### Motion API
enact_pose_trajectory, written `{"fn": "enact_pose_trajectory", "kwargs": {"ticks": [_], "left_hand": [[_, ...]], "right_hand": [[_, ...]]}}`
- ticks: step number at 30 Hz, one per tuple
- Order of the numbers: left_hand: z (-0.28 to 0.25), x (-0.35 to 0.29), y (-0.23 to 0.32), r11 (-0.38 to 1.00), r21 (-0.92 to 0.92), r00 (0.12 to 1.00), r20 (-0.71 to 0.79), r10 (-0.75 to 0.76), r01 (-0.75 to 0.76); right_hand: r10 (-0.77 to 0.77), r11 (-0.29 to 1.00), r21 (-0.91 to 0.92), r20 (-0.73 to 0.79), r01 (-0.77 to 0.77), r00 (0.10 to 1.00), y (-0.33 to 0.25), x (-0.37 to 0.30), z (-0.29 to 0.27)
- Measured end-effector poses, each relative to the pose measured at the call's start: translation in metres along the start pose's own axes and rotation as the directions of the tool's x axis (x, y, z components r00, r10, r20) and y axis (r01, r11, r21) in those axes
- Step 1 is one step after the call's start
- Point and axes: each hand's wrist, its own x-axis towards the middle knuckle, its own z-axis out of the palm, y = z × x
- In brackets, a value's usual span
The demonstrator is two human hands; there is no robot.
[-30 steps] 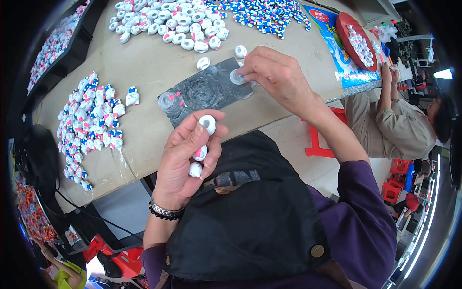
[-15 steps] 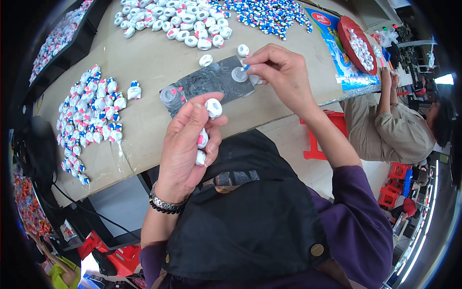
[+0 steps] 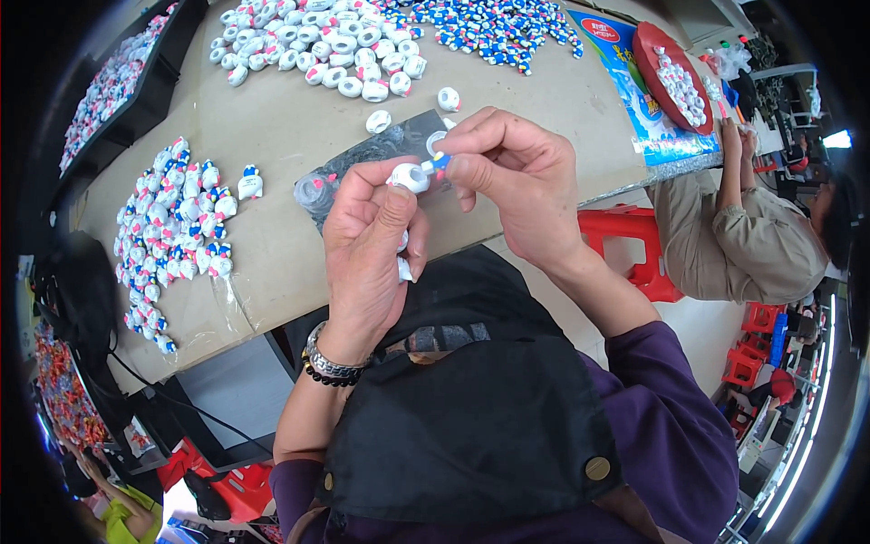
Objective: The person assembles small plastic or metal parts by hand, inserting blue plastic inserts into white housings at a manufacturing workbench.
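Note:
My left hand (image 3: 372, 236) is closed on a small white figurine head (image 3: 410, 178), pinched between thumb and forefinger. More white pieces are tucked under its lower fingers, mostly covered. Facing it, my right hand (image 3: 521, 177) pinches a little blue figurine body (image 3: 439, 162) by one end. The body's other end meets the head, or comes very close; I cannot tell whether it is inside. Beneath both hands lies a dark grey slab (image 3: 362, 156) with a clear round dish (image 3: 437, 143) and pink bits on it. Two loose white heads (image 3: 379, 121) rest just beyond the slab.
White heads (image 3: 349, 50) are heaped at the far middle, with blue bodies (image 3: 507, 32) beside them. Joined figurines (image 3: 172, 227) cover the table's left. A red plate (image 3: 648, 72) of white pieces stands far right, near a seated person (image 3: 743, 218). A black bin (image 3: 149, 86) is at left.
My right hand has brought the blue body down and left from above the dish to the white head. My left hand has shifted right, turning the head toward it.

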Motion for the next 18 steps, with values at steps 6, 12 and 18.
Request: {"fn": "enact_pose_trajectory", "kwargs": {"ticks": [6, 12, 18], "left_hand": [[-0.006, -0.003, -0.004, 0.979, 0.159, 0.992, 0.029, 0.123, -0.126], [-0.01, -0.01, -0.004, 0.812, 0.509, 0.951, 0.048, 0.305, -0.286], [-0.013, -0.011, 0.008, 0.701, 0.63, 0.929, 0.097, 0.358, -0.336]], "right_hand": [[-0.125, 0.958, -0.25, 0.069, 0.139, 0.99, -0.001, -0.004, 0.0], [-0.2, 0.878, -0.412, 0.148, 0.244, 0.968, 0.003, -0.014, -0.001], [-0.385, 0.768, -0.443, 0.257, 0.463, 0.886, 0.003, -0.003, 0.005]]}}
